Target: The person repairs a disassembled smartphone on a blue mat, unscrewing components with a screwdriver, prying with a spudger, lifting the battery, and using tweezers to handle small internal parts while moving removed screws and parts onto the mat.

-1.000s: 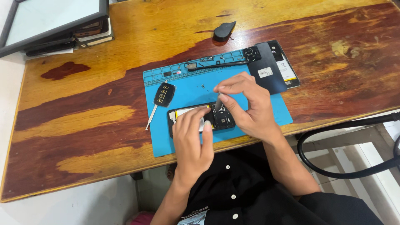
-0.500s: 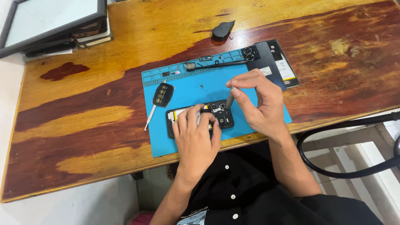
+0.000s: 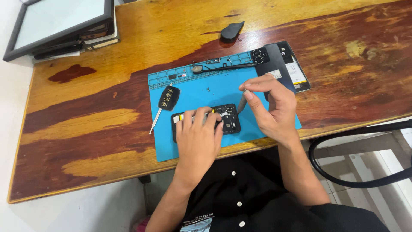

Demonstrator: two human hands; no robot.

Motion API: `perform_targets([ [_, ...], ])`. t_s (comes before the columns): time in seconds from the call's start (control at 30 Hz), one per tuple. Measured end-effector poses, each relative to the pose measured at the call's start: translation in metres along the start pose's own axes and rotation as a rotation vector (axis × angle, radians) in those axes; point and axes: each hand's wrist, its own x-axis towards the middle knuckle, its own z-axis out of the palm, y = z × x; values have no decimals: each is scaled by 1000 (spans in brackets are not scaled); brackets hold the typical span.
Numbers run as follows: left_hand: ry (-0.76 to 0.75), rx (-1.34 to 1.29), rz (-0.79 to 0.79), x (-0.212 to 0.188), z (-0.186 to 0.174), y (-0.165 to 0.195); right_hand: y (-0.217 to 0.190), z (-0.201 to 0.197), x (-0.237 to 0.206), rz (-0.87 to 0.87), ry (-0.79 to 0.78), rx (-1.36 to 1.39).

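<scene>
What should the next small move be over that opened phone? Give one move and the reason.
Probably lower the thin grey tool back onto the opened phone. The right hand pinches it just above the phone's right end, its tip off the phone, while the left hand lies flat over the phone's left part, pinning it to the blue mat. Which part it aims at is too small to tell.

Opened black phone (image 3: 227, 118) lies flat on blue mat (image 3: 214, 92).

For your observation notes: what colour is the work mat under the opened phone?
Blue work mat, seen clearest in the head view.
</scene>
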Motion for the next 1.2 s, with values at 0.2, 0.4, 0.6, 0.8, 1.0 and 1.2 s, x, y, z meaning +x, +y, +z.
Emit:
perform_targets([
  [0.2,-108,146,-9,10,3,1,5,3,-3,59,60,78],
  [0.4,-91,390,121,16,6,2,6,3,-4,77,73,126],
  [0.6,-106,547,207,19,6,2,5,4,-4,160,101,210],
  [0.8,-151,576,271,20,-2,-3,6,4,-6,74,102,86],
  [1.0,-119,423,151,35,0,-15,6,5,-7,67,96,99],
  [1.2,-103,424,110,55,21,-30,6,7,-7,63,92,82],
])
